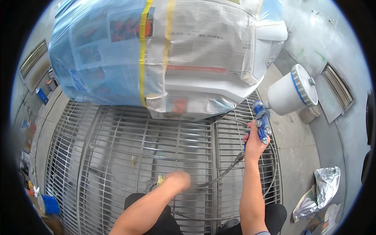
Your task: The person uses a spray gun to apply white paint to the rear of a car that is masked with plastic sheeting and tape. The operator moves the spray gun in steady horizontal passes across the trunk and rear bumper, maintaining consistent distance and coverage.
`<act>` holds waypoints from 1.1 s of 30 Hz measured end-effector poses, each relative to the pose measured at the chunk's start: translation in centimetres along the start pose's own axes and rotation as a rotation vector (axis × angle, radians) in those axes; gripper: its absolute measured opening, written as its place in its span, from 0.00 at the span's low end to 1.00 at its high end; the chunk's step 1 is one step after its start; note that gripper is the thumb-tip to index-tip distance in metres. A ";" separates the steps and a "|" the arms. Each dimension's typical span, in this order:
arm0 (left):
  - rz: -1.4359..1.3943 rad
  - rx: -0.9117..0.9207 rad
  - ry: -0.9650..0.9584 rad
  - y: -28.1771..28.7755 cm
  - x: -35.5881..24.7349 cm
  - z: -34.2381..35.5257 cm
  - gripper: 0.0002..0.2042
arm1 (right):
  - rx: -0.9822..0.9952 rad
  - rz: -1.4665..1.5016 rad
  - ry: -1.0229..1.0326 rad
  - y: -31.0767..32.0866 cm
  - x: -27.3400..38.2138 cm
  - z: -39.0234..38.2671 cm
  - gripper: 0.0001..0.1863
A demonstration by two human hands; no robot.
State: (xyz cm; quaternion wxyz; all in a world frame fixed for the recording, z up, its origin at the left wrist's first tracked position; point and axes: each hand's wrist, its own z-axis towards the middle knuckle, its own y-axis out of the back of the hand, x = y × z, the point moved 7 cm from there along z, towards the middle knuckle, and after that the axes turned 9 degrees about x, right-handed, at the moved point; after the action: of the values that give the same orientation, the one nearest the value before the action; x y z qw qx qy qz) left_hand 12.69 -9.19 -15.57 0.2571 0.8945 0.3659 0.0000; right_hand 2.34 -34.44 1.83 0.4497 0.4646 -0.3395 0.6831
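My right hand (pixel 256 145) is wrapped round the grip of a blue spray gun (pixel 260 119). A large white paint cup (pixel 289 93) with a grey lid sits tilted on the gun, and an air hose (pixel 223 177) runs from its handle. My left hand (pixel 178 181) is closed and slightly blurred over the floor grating. A small yellow crumpled piece (pixel 160 180) shows beside it; whether the fist holds it I cannot tell. Ahead stands a white car bumper (pixel 203 87), its upper area covered with newspaper (pixel 203 43) and blue film (pixel 90 58), joined by yellow tape (pixel 143 51).
Metal grating (pixel 117 152) lies underfoot, with the hose looping across it. Crumpled foil sheeting (pixel 327 186) lies at the right by the wall. A blue-sided can (pixel 49 204) stands at the lower left. Slatted vents (pixel 337 87) are set in the walls.
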 end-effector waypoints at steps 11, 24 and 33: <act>-0.068 0.164 0.050 -0.5 -0.9 -1.2 0.14 | 0.666 0.152 -0.129 -9.0 0.5 -2.8 0.06; -0.091 -0.075 0.060 1.8 0.3 -1.1 0.17 | -0.181 0.228 -0.123 6.0 -6.8 2.7 0.09; -0.037 -0.121 0.063 3.2 0.0 -0.4 0.18 | -0.123 0.302 -0.250 9.6 -8.5 -2.3 0.09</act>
State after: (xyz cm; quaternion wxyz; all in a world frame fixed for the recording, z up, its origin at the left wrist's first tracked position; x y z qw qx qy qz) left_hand 14.66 -10.93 -13.72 0.2989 0.8699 0.3896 0.0457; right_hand -5.97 -38.51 -7.39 0.3242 0.4615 -0.4994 0.6576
